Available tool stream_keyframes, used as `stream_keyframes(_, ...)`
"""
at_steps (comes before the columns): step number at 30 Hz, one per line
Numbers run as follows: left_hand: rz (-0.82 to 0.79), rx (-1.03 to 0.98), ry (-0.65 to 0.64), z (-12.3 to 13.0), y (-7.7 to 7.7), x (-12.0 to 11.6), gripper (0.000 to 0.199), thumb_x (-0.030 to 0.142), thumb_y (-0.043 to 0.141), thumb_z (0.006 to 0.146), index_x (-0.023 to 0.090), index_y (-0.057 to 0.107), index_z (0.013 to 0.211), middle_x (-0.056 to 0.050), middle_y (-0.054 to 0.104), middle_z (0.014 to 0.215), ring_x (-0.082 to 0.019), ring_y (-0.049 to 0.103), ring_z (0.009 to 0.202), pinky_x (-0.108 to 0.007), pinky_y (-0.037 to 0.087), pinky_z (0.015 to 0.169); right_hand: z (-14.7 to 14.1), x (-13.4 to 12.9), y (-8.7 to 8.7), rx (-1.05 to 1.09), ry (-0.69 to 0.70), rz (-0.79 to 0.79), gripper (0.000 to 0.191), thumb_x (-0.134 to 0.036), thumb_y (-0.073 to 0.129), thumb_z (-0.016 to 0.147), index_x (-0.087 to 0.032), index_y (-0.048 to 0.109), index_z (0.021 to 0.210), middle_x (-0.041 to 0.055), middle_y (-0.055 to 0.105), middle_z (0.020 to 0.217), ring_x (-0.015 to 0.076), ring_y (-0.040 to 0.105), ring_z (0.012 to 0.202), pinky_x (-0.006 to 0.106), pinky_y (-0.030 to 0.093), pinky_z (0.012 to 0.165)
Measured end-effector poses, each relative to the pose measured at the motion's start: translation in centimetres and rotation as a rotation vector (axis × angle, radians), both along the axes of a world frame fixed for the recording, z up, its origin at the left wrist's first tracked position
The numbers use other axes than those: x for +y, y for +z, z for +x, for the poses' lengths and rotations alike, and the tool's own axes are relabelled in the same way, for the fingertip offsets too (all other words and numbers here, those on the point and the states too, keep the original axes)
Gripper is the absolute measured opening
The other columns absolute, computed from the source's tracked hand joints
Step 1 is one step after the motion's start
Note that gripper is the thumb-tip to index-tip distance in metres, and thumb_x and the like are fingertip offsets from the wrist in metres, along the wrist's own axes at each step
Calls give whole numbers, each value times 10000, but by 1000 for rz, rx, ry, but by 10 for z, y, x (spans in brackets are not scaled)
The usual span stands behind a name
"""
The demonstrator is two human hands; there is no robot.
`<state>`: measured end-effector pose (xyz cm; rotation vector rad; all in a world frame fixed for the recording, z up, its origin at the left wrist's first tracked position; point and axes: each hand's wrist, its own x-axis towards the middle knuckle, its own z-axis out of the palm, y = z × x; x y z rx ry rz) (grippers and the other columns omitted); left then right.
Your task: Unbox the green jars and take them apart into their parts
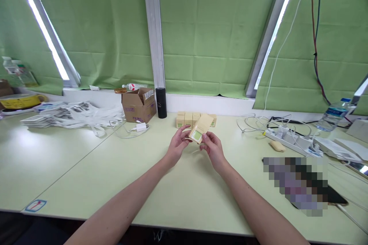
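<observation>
A small tan cardboard box (203, 123) with a green-tinted window at its lower end is held tilted above the table, between both hands. My right hand (213, 148) grips its lower right corner, thumb on the front near the window. At the lower left edge, my left hand (178, 144) has its thumb and fingers closed about the box; some fingertips are hidden behind it. Just beyond, several similar tan boxes (180, 119) stand in a row on the table, partly covered by the held one.
An open brown carton (138, 107) and a black cylinder (161, 103) stand at the back, left of centre. White straps (86, 115) lie piled on the left. To the right are a power strip (293, 141), tangled cables, a water bottle (333, 115) and a blurred-out dark flat object (335, 195).
</observation>
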<state>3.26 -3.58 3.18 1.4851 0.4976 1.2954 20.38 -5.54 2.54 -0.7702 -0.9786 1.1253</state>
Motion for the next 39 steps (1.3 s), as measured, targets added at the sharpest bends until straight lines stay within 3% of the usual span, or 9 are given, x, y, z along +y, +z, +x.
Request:
stream_keyframes(6, 57, 92, 74, 5, -8, -1, 531, 372, 723, 905, 243, 559, 1393, -133, 642, 1386, -285, 637, 1191, -395, 498, 998, -4, 2, -4, 78, 28, -44, 542, -586, 895, 686, -187, 665, 971, 22, 707, 752, 179, 689, 679, 270, 540, 534)
stream_keyframes(17, 60, 105, 103, 3, -12, 2, 510, 428, 706, 923, 250, 562, 1378, -128, 655, 1345, -279, 642, 1177, -367, 496, 954, -6, 0, -4, 2, -19, -21, 526, -567, 888, 693, -199, 663, 995, 43, 738, 886, 191, 701, 818, 273, 599, 563)
stream_keyframes(24, 80, 127, 116, 4, -12, 5, 446, 360, 685, 926, 240, 542, 1331, -124, 656, 1300, -274, 629, 1188, -374, 500, 957, -7, 1, -4, 18, -3, -25, 520, -501, 914, 681, -210, 656, 1026, 52, 764, 939, 211, 736, 860, 314, 654, 620)
stream_keyframes(30, 34, 115, 108, 7, -5, 1, 415, 248, 670, 864, 228, 513, 1247, -87, 649, 1165, -238, 646, 1070, -360, 519, 907, -8, 3, -8, -8, -23, -15, 567, -529, 909, 675, -207, 648, 1062, 40, 761, 893, 204, 740, 808, 313, 651, 608)
stream_keyframes(35, 122, 189, 117, 3, -9, 0, 547, 127, 631, 795, 246, 500, 1312, -100, 635, 1264, -265, 615, 1174, -372, 500, 943, -8, 4, -7, 34, -21, -59, 552, -594, 888, 692, -193, 662, 998, 27, 747, 847, 159, 703, 653, 339, 666, 629)
stream_keyframes(39, 148, 230, 162, 2, -10, -1, 538, 149, 631, 821, 249, 512, 1336, -107, 642, 1292, -276, 622, 1166, -382, 507, 936, -8, 4, -6, 93, -1, -78, 570, -606, 912, 660, -196, 668, 973, 23, 743, 818, 154, 695, 635, 315, 647, 597)
